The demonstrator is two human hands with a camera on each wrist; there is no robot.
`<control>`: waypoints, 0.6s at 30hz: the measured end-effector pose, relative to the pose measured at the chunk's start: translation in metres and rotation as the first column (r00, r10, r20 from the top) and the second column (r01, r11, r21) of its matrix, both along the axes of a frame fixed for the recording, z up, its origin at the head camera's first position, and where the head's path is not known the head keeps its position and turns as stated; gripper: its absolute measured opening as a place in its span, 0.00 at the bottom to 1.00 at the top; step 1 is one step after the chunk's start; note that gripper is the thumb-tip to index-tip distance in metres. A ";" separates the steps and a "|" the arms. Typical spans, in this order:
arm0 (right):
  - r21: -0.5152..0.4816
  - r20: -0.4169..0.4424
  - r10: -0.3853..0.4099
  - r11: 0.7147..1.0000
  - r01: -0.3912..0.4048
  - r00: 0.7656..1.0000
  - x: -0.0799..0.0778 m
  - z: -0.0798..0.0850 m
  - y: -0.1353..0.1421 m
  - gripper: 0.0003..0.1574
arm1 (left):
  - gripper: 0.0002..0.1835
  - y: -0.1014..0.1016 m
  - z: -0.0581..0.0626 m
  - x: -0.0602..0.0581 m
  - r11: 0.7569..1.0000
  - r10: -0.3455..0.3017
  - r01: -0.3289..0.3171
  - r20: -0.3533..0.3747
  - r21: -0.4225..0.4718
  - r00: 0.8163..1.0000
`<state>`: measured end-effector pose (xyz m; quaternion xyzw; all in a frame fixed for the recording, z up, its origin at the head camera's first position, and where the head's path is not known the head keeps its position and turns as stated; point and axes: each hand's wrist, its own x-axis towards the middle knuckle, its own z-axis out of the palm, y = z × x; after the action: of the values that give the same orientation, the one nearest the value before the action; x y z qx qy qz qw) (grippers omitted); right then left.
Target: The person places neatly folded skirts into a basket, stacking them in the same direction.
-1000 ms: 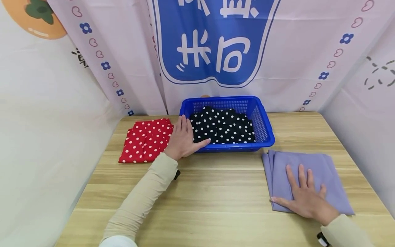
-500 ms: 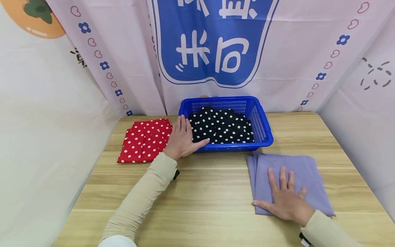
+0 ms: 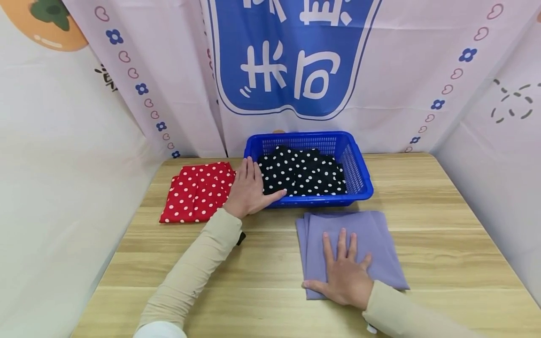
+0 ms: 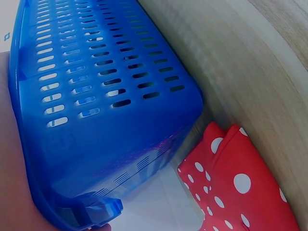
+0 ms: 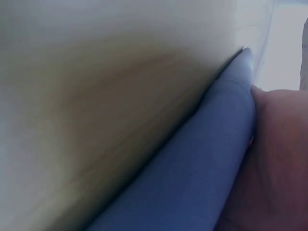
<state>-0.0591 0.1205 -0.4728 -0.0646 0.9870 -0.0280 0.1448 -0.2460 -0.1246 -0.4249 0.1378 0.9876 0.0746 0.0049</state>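
Note:
A folded purple cloth [image 3: 372, 234] lies on the table in front of the basket. My right hand [image 3: 346, 277] rests flat on it, fingers spread. In the right wrist view the folded edge of the purple cloth [image 5: 192, 159] runs beside the hand. My left hand [image 3: 249, 188] lies along the left front corner of a blue plastic basket [image 3: 363, 183], its fingers straight over the rim and the thumb along the front edge. Inside the basket is a black cloth with white dots [image 3: 300, 171]. The left wrist view shows the slotted basket wall [image 4: 106, 139] close up.
A folded red cloth with white dots [image 3: 196, 195] lies left of the basket, partly behind the left hand. All stand on a wooden table [image 3: 262, 263]. Printed fabric walls [image 3: 177, 70] close off its back and sides.
The right hand has slid the purple cloth leftward over the table, from the right side to in front of the basket. The left hand and basket have stayed in place.

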 end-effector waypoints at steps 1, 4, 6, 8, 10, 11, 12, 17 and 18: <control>0.005 -0.002 0.004 1.000 -0.004 1.000 0.000 0.000 -0.006 0.80 | 0.69 0.000 0.000 0.000 1.000 -0.001 0.001 -0.001 0.001 1.000; 0.011 -0.010 0.010 1.000 -0.010 1.000 0.000 0.001 -0.024 0.80 | 0.68 0.000 0.001 0.000 1.000 -0.005 0.005 -0.004 0.005 1.000; 0.016 -0.013 0.014 1.000 -0.014 1.000 -0.001 0.001 -0.033 0.80 | 0.68 -0.001 0.000 0.000 1.000 -0.003 0.003 -0.011 0.006 1.000; 0.014 -0.021 0.016 1.000 -0.016 1.000 -0.001 0.001 -0.041 0.80 | 0.68 -0.001 0.000 -0.001 1.000 -0.002 0.002 -0.016 0.006 1.000; 0.009 -0.022 0.014 1.000 -0.014 1.000 -0.002 -0.001 -0.046 0.80 | 0.68 -0.001 -0.001 -0.001 1.000 -0.001 0.002 -0.021 0.011 1.000; 0.004 -0.020 0.012 1.000 -0.012 1.000 -0.002 -0.001 -0.047 0.80 | 0.68 -0.001 -0.001 -0.002 1.000 0.000 0.000 -0.026 0.018 1.000; -0.003 -0.017 0.010 1.000 -0.010 1.000 -0.003 -0.002 -0.048 0.80 | 0.68 -0.001 -0.002 -0.002 1.000 0.000 0.001 -0.030 0.025 1.000; -0.056 0.048 0.014 0.998 -0.011 0.999 -0.004 -0.002 -0.041 0.79 | 0.67 -0.005 -0.005 -0.002 0.986 -0.007 0.015 -0.046 0.169 0.999; -0.079 0.071 0.017 0.997 -0.011 0.997 -0.004 0.001 -0.038 0.78 | 0.66 -0.007 -0.006 -0.001 0.974 -0.014 0.024 -0.049 0.224 0.999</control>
<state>-0.0633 0.0821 -0.4721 -0.0763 0.9787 -0.0681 0.1778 -0.2473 -0.1311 -0.4309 0.1487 0.9713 0.1826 -0.0332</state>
